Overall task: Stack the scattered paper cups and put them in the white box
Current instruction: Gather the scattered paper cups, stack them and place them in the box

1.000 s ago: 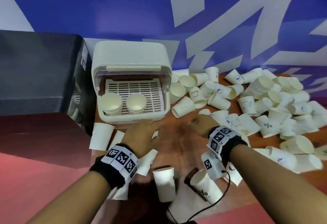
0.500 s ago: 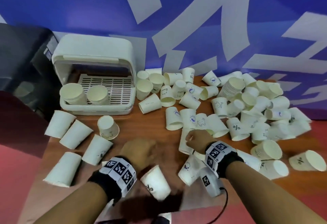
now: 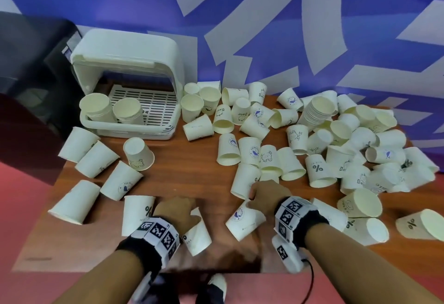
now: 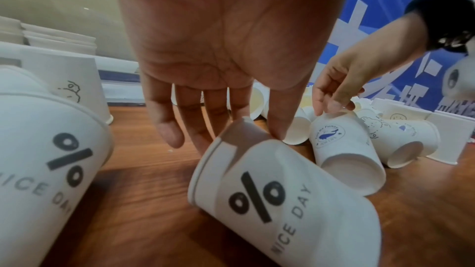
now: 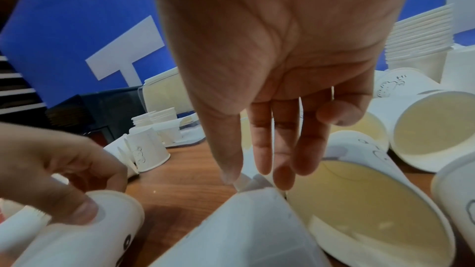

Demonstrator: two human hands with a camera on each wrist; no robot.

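Observation:
The white box (image 3: 129, 132) stands open at the back left with two cup stacks (image 3: 96, 109) inside. White paper cups (image 3: 295, 164) lie scattered over the wooden table (image 3: 192, 174). My left hand (image 3: 189, 212) (image 4: 239, 137) pinches the dented rim of a lying "% NICE DAY" cup (image 3: 199, 239) (image 4: 295, 210) near the front edge. My right hand (image 3: 252, 198) (image 5: 254, 180) pinches the far end of a lying whale-print cup (image 3: 242, 219) (image 4: 342, 145) between thumb and fingers. The two hands are a cup's length apart.
Another "%" cup (image 3: 137, 214) lies just left of my left hand, with several more cups along the left table edge. A long stack of cups (image 3: 317, 111) lies in the dense pile at the right. A dark cabinet (image 3: 31, 63) stands beside the box.
Both hands have drawn back from in front of the box toward the front edge. The left hand has come down onto the "%" cup and the right onto the whale cup. The head view shifted right.

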